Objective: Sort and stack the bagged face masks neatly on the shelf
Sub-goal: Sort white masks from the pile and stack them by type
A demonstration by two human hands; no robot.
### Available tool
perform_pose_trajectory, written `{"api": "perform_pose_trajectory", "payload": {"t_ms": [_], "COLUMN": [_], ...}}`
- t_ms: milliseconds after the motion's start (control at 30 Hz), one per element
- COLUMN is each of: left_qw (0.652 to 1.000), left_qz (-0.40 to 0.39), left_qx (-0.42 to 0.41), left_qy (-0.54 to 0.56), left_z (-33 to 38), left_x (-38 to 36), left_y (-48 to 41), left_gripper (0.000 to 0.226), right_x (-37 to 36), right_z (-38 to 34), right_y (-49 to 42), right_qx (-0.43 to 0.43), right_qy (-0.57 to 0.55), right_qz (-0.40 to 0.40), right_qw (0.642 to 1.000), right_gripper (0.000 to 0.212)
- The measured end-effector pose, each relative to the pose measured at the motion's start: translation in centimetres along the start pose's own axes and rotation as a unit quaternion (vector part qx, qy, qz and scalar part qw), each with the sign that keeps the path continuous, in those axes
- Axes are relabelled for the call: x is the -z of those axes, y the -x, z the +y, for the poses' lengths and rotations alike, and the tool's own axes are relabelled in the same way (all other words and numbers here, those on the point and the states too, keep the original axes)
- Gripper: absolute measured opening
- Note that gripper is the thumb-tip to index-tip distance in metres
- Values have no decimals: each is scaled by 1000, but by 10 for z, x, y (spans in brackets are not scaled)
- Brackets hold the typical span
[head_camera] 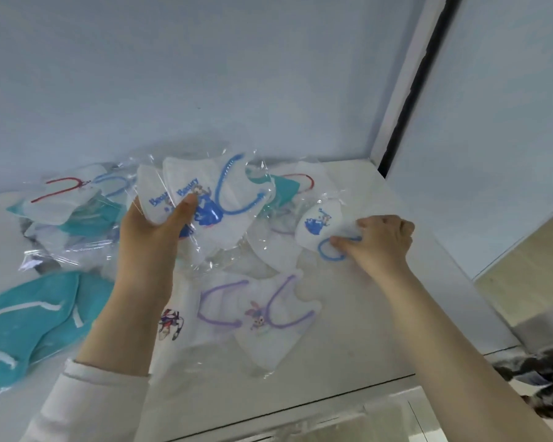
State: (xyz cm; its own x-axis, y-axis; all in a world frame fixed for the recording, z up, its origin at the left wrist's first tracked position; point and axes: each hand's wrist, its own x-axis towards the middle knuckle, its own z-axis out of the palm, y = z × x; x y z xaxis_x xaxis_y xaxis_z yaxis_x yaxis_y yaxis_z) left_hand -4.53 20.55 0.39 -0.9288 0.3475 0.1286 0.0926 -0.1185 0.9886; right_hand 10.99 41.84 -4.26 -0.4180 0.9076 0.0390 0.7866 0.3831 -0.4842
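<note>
Bagged face masks lie scattered over the white shelf (380, 330). My left hand (150, 231) is raised above the pile and grips two or three white masks with blue loops and blue print (205, 189) in clear bags, thumb on top. My right hand (380, 240) presses down on another white mask with a blue loop (320, 224) lying on the shelf, fingers pinching its edge. In front of my hands lie white masks with purple loops (268, 307). Teal masks (29, 317) sit at the left, and masks with red loops (61, 189) are at the back.
The shelf's pale back wall (205, 74) rises right behind the pile. A white upright post with a dark gap (409, 90) closes the shelf on the right. The shelf's front edge (300, 406) runs below my forearms, and floor shows at the far right.
</note>
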Motion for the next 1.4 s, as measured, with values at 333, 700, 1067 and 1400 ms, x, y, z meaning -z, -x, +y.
{"api": "perform_pose_trajectory", "payload": {"t_ms": [333, 700, 1067, 1400], "left_qw": [998, 995, 988, 967], "left_qz": [54, -99, -149, -226], "left_qx": [14, 1, -39, -114], "left_qy": [13, -2, -6, -25], "left_z": [-7, 10, 3, -22], "left_x": [-1, -23, -34, -83], "left_y": [31, 71, 85, 99], "left_gripper": [10, 16, 21, 68], "right_x": [50, 75, 41, 42], "right_z": [26, -33, -42, 13], "right_y": [19, 46, 77, 75], "right_qx": [107, 219, 176, 178], "right_qy": [-413, -419, -453, -578], "right_qz": [112, 33, 70, 4], "right_qw": [898, 881, 871, 796], "right_gripper": [20, 21, 44, 51]}}
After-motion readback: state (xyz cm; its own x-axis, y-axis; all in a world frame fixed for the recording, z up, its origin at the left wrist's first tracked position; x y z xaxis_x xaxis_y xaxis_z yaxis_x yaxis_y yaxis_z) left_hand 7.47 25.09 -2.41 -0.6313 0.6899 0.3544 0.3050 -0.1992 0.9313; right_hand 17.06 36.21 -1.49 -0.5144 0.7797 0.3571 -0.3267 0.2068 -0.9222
